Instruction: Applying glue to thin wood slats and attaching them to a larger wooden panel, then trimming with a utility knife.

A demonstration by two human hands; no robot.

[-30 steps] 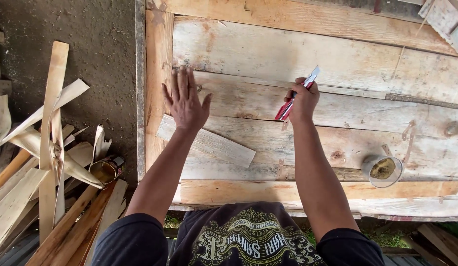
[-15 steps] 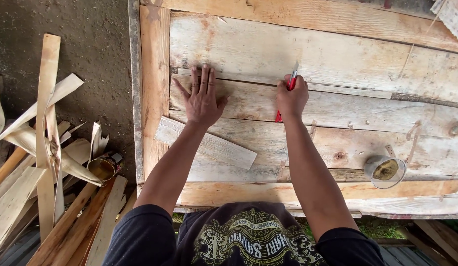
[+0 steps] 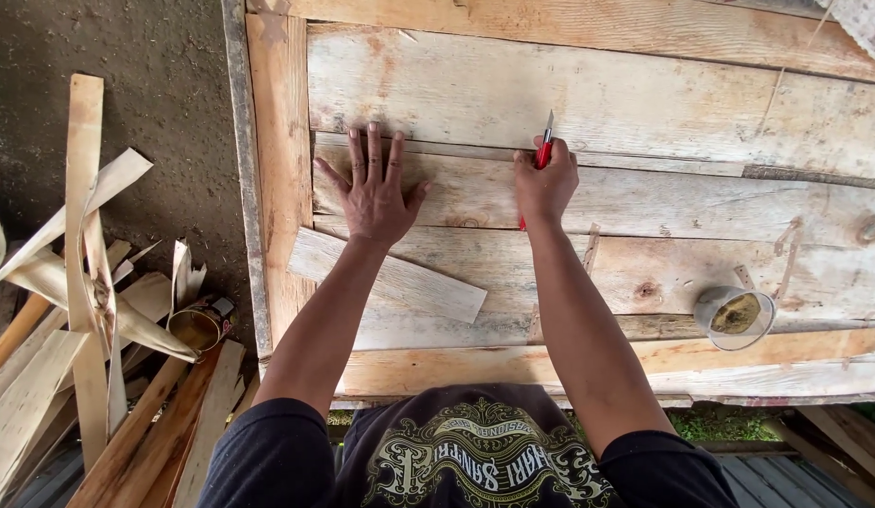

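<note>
Rough plank tabletop (image 3: 644, 103) under me: my left hand (image 3: 376, 193) lies flat, fingers spread, on a board; my right hand (image 3: 543, 188) grips a red utility knife (image 3: 544, 150), blade tip near the seam.

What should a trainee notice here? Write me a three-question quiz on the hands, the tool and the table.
1. True or false: the left hand lies flat, fingers spread, on a plank of the wooden table.
2. What does the right hand hold?
A. a hammer
B. a red utility knife
C. a paintbrush
3. Fill in: the open round tin stands on the table to the person's ____ side.

Key
1. True.
2. B; its blade tip points away from the person, at the seam between two planks.
3. Right, near the table's front edge and apart from both hands.
</note>
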